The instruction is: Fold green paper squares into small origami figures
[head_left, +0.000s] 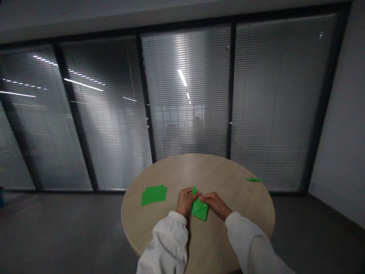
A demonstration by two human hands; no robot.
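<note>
A partly folded sheet of green paper [200, 210] lies between my hands over the middle of the round table, one pointed end facing away from me and a wider creased part towards me. My left hand [186, 200] pinches its left edge near the upper point, with the thumb on top. From the right, my right hand [214, 203] has its fingers closed on the paper close to the left thumb. The fingertips of both hands nearly meet, and they cover part of the folds there.
The round wooden table [194, 167] has a small stack of green paper sheets [154, 195] on its left. A folded green paper piece [253, 179] lies near the right edge. Behind the table stands a glass partition with blinds [188, 129].
</note>
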